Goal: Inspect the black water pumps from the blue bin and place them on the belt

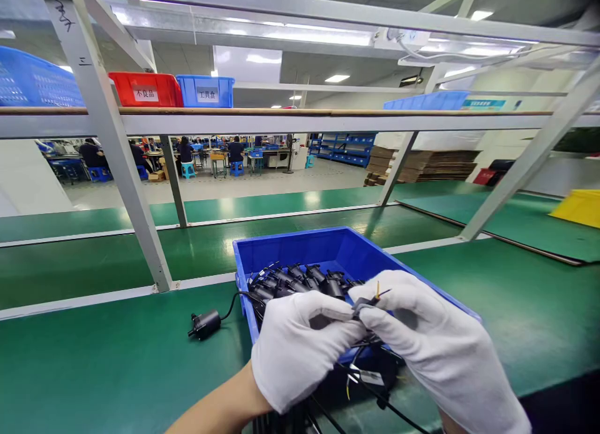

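Observation:
White gloves cover both hands. My left hand (pixel 304 340) pinches the end of a black cable (pixel 362 307) between thumb and forefinger. From the right, my right hand (pixel 422 334) pinches the same cable end, its fingertips touching those of the left. Thin wires, one yellow and one dark, stick up from the cable end. Just beyond my hands, a blue bin (pixel 295 239) holds several black cylindrical pump-like units (pixel 300 284) with cables. One more such black unit (pixel 205 324) lies on the green table left of the bin, its cable running over the rim.
Loose black cables and a white tag (pixel 370 377) hang at the bin's near side. Grey frame posts (pixel 135 196) carry a shelf (pixel 281 122) with red (pixel 147 90) and blue (pixel 206 91) baskets. A yellow bin (pixel 579 207) stands far right. People sit at distant benches.

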`<action>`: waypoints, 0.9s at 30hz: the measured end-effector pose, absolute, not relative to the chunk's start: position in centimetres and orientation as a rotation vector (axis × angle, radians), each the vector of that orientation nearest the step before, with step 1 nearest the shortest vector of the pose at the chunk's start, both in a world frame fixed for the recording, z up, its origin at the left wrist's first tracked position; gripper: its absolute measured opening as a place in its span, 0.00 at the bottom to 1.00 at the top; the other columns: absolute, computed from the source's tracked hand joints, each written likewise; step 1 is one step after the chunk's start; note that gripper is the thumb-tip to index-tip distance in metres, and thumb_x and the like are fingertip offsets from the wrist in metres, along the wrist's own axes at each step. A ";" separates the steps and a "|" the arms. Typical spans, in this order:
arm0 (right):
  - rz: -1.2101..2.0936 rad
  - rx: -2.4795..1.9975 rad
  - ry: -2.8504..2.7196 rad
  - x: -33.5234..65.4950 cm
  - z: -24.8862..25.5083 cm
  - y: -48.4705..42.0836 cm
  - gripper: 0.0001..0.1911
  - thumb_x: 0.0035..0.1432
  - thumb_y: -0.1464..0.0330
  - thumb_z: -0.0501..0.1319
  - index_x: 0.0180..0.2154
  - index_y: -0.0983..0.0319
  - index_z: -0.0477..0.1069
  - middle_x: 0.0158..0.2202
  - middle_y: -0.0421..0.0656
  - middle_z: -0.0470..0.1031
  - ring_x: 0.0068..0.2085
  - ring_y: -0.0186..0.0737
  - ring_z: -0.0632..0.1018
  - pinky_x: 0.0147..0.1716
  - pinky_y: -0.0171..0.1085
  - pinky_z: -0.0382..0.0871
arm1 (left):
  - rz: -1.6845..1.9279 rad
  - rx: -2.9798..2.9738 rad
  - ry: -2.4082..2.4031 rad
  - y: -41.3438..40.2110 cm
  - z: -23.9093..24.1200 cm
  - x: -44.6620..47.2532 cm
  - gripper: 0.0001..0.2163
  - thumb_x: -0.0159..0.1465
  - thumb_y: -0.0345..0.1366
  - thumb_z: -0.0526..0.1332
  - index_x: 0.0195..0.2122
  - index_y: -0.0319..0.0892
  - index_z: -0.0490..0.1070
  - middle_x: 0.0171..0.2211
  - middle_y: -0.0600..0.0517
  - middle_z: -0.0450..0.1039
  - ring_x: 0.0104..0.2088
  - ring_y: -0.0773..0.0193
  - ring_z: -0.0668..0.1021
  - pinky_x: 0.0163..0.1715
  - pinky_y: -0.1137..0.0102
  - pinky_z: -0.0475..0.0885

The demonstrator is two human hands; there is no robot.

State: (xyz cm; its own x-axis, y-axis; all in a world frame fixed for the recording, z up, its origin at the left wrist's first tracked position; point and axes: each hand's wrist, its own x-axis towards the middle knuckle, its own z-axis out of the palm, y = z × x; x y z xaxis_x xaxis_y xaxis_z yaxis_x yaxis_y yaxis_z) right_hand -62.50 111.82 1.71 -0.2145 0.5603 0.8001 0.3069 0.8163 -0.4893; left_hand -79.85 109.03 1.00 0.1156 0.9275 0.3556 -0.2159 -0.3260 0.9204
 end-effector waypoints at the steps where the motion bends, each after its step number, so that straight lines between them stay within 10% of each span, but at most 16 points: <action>1: 0.247 -0.659 -1.820 -62.6 1.7 111.8 0.04 0.65 0.64 0.69 0.38 0.54 0.75 0.38 0.36 0.78 0.40 0.34 0.79 0.43 0.28 0.76 | 1.432 1.375 0.762 109.0 1.1 -79.9 0.10 0.59 0.40 0.75 0.34 0.39 0.82 0.33 0.49 0.84 0.33 0.65 0.82 0.36 0.74 0.76; 17: 0.015 -0.823 -1.681 -64.7 1.2 110.6 0.08 0.68 0.69 0.63 0.33 0.56 0.68 0.33 0.41 0.74 0.35 0.41 0.77 0.35 0.40 0.72 | 1.450 1.523 0.873 109.0 1.5 -80.1 0.07 0.61 0.39 0.73 0.36 0.41 0.84 0.34 0.50 0.84 0.33 0.66 0.81 0.37 0.75 0.74; 27: 0.498 -0.225 -2.194 -61.7 5.1 113.9 0.17 0.60 0.52 0.70 0.46 0.54 0.82 0.35 0.41 0.76 0.34 0.36 0.79 0.32 0.32 0.77 | 0.471 1.399 0.488 113.2 2.4 -83.7 0.11 0.54 0.40 0.76 0.33 0.38 0.82 0.27 0.53 0.79 0.23 0.72 0.74 0.24 0.77 0.70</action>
